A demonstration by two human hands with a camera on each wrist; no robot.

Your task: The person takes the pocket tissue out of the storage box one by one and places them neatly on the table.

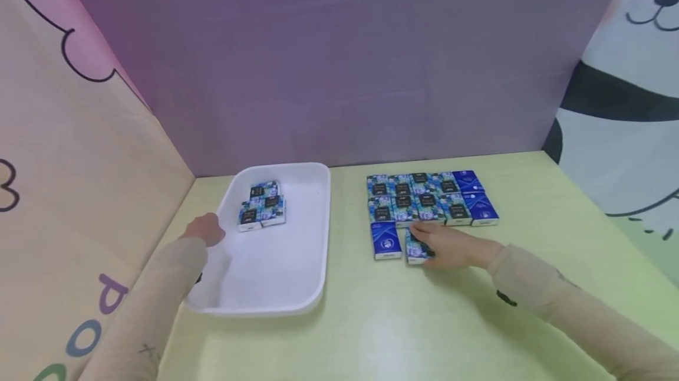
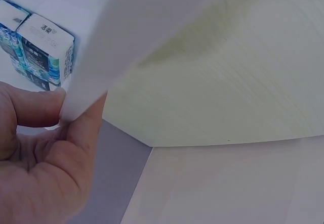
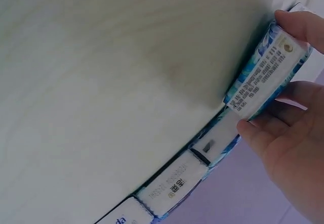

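My left hand [image 1: 204, 229] is at the left side of a white plastic tray [image 1: 299, 257]. In the left wrist view, its thumb and fingers pinch the tray's rim [image 2: 83, 90]. Inside the tray lie a few floral tissue packs [image 1: 273, 209]. On the table to the right, my right hand [image 1: 451, 245] grips a blue floral pocket tissue pack [image 1: 415, 246] between thumb and fingers. The right wrist view shows that pack's printed white side [image 3: 268, 75]. It is beside a dark blue tissue pack [image 1: 386, 239], in front of two rows of packs.
Behind the held pack, floral tissue packs [image 1: 403, 207] stand in two close rows, with dark blue packs [image 1: 481, 207] at their right end. A purple wall [image 1: 361, 74] rises behind the pale yellow table [image 1: 371, 322]. Printed panels [image 1: 69, 133] flank it on both sides.
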